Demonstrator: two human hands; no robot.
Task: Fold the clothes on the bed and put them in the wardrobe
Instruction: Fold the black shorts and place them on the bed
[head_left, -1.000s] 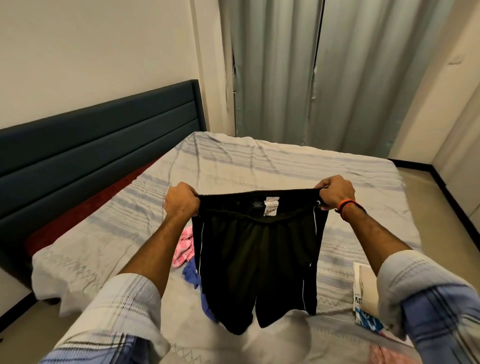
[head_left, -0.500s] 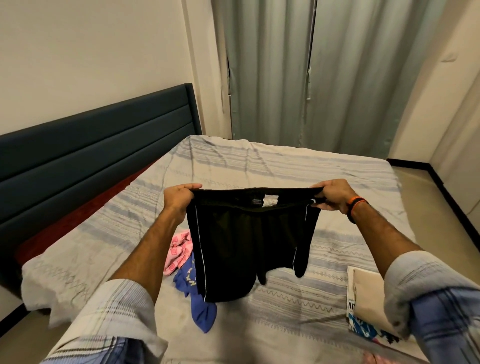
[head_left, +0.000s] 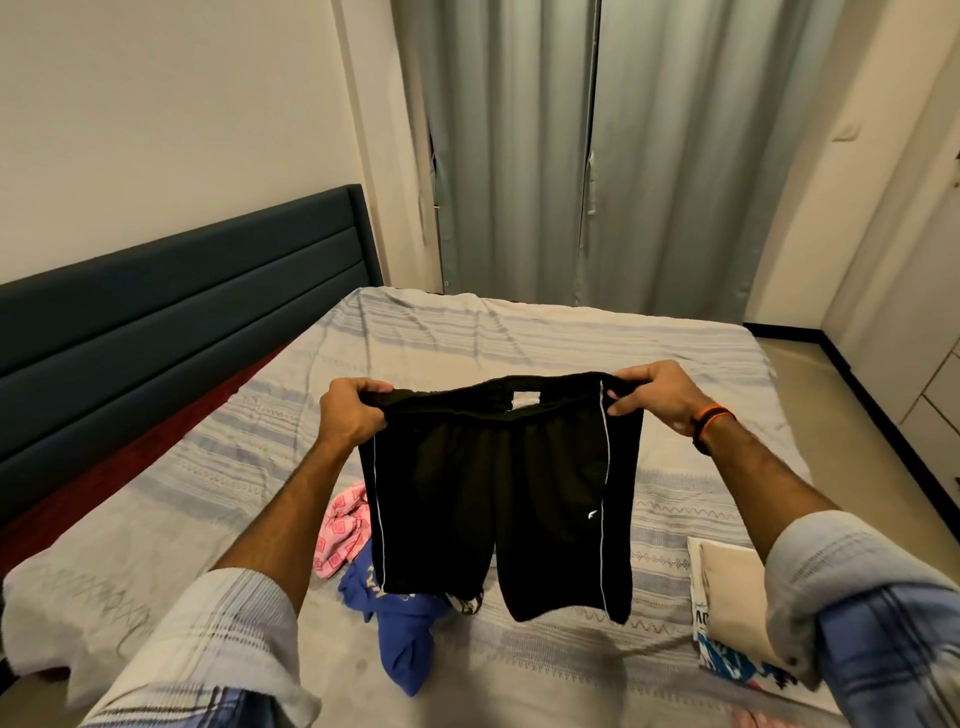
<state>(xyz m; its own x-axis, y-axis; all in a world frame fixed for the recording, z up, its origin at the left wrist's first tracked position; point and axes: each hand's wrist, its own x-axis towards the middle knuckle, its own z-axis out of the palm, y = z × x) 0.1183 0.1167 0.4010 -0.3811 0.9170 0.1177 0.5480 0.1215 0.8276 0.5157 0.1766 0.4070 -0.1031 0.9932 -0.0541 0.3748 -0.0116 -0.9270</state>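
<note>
Over bed (head_left: 519, 332), both hands' grip holds black shorts (head_left: 493, 499) up

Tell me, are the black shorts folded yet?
No, spread out. Both hands, left and right, hold the shorts up by the waistband, both legs hanging down.

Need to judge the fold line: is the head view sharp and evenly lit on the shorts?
Head view: the black shorts are sharp but so dark that creases vanish; only the white piping reads. Warm dim light; wide-angle bending at the curtains and edges.
</note>
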